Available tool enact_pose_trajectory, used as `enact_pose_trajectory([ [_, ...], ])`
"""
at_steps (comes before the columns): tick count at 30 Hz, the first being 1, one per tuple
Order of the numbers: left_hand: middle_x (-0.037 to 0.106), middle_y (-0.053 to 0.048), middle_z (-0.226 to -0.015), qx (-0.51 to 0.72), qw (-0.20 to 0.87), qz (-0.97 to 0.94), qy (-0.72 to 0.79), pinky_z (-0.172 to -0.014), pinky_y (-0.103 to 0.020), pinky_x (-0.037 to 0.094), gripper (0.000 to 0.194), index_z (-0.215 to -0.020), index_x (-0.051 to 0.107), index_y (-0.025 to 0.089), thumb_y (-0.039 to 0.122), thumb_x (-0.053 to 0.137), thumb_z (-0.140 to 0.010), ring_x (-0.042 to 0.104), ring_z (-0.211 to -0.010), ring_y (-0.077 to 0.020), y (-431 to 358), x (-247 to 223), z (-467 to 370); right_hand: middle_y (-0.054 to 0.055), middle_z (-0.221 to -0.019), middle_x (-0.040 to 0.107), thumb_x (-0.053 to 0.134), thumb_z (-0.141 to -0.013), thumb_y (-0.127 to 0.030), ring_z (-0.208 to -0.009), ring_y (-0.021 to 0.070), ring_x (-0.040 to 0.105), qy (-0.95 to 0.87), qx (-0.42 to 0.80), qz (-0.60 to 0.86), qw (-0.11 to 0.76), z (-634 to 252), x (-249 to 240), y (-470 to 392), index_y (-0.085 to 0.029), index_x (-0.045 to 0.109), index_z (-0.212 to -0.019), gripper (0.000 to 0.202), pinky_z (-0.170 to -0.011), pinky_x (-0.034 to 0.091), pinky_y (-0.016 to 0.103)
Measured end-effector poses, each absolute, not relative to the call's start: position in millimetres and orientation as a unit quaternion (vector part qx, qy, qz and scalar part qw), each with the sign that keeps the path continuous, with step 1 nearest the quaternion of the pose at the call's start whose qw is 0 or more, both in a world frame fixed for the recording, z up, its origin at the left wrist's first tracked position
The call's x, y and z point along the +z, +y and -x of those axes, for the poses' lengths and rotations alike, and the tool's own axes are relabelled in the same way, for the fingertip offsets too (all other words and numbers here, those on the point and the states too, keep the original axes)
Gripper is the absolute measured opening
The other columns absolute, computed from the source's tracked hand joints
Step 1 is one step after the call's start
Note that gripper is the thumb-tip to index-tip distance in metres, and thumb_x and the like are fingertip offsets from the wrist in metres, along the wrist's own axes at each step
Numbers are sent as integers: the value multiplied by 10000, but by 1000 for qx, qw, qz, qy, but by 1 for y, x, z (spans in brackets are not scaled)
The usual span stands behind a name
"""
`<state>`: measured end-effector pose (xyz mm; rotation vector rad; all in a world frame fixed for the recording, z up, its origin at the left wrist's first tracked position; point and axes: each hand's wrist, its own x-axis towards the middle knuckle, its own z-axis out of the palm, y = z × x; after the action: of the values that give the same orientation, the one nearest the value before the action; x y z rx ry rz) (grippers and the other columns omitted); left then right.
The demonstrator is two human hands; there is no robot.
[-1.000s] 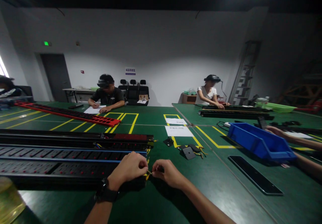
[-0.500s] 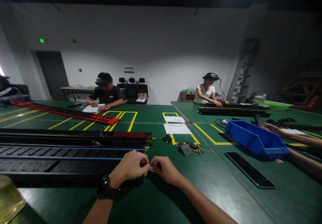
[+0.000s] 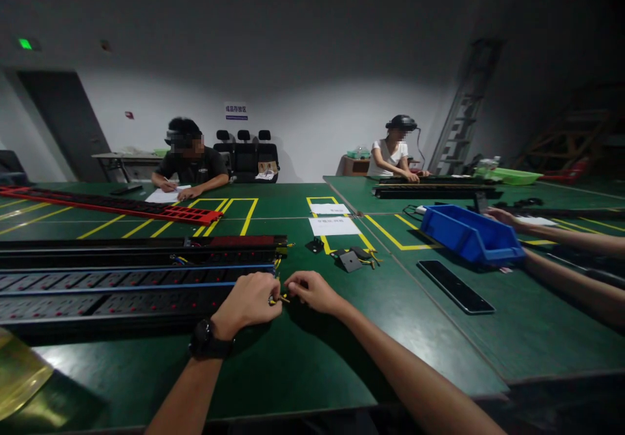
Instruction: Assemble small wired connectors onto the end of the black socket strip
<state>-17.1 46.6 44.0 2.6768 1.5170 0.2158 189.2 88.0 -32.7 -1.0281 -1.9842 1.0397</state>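
Observation:
Several long black socket strips (image 3: 146, 305) with red details lie side by side at the left. At the right end of the nearest strip, my left hand (image 3: 251, 298) is closed around yellow wires (image 3: 279, 299), whose ends stick out beside its fingertips. Just to the right, my right hand (image 3: 312, 290) has its fingers curled, with thumb and forefinger close together beside the wire ends; whether anything is between them is too small to tell. Black end pieces (image 3: 349, 260) with yellow wires lie beyond my right hand.
A blue bin (image 3: 471, 236) and a black phone (image 3: 455, 285) lie to the right, near another person's arms (image 3: 561, 252). Two people sit across the table. A red frame (image 3: 190, 215) lies at the back left, a yellowish container (image 3: 19, 373) at the near left.
The view has tilted down and shifted. My hands, whose fingertips were together at the wires, are now slightly apart, and more of the wire ends shows.

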Motion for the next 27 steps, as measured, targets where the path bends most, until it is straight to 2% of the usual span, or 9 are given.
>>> enact_pose_trajectory([
  [3, 723, -54, -895, 71, 18, -872, 484, -684, -298, 394, 101, -831, 686, 226, 257, 591, -817, 666, -842, -230, 48, 40, 17, 28, -868, 719, 468, -991, -202, -694, 143, 619, -760, 330, 443, 343, -190, -32, 87, -183, 727, -1101, 282, -667, 439, 244],
  [5, 711, -44, -882, 74, 15, -872, 483, -679, -294, 386, 75, -816, 661, 221, 237, 588, -810, 657, -833, -217, 47, 38, 17, 43, -953, 732, 462, -978, -147, -861, 162, 651, -789, 237, 464, 325, -191, -30, 85, -198, 733, -1031, 281, -766, 433, 248],
  [7, 701, -37, -883, 83, 6, -872, 482, -690, -295, 386, 58, -812, 641, 218, 223, 583, -814, 650, -847, -210, 46, 36, 16, 49, -1012, 733, 458, -989, -150, -942, 171, 649, -814, 168, 484, 275, -192, -27, 82, -208, 726, -956, 276, -794, 408, 249],
  [11, 690, -51, -903, 91, -43, -863, 495, -731, -321, 402, 77, -837, 633, 210, 219, 558, -854, 640, -891, -227, 38, 28, 11, 61, -1002, 750, 423, -1044, -234, -910, 186, 665, -836, 110, 514, 158, -192, -18, 74, -216, 722, -941, 317, -755, 380, 258],
  [14, 693, -88, -951, 90, -94, -850, 511, -756, -365, 417, 135, -903, 663, 191, 239, 537, -896, 634, -907, -260, 31, 20, 6, 78, -1017, 766, 401, -1058, -255, -900, 204, 686, -850, 84, 510, 103, -189, -12, 69, -216, 737, -947, 355, -757, 384, 274],
  [18, 702, -109, -1001, 124, -139, -831, 524, -829, -410, 424, 180, -1010, 691, 177, 225, 552, -906, 619, -969, -287, 22, 10, 1, 84, -1031, 775, 395, -1062, -254, -916, 215, 704, -856, 76, 505, 81, -188, -6, 66, -212, 746, -960, 368, -752, 389, 284],
  [27, 672, -84, -927, 170, -158, -809, 539, -795, -406, 416, 96, -911, 691, 193, 221, 612, -866, 599, -932, -270, 18, 6, -2, 80, -1003, 769, 393, -1068, -248, -896, 198, 701, -864, 68, 493, 82, -190, -5, 65, -204, 738, -945, 369, -723, 361, 279],
])
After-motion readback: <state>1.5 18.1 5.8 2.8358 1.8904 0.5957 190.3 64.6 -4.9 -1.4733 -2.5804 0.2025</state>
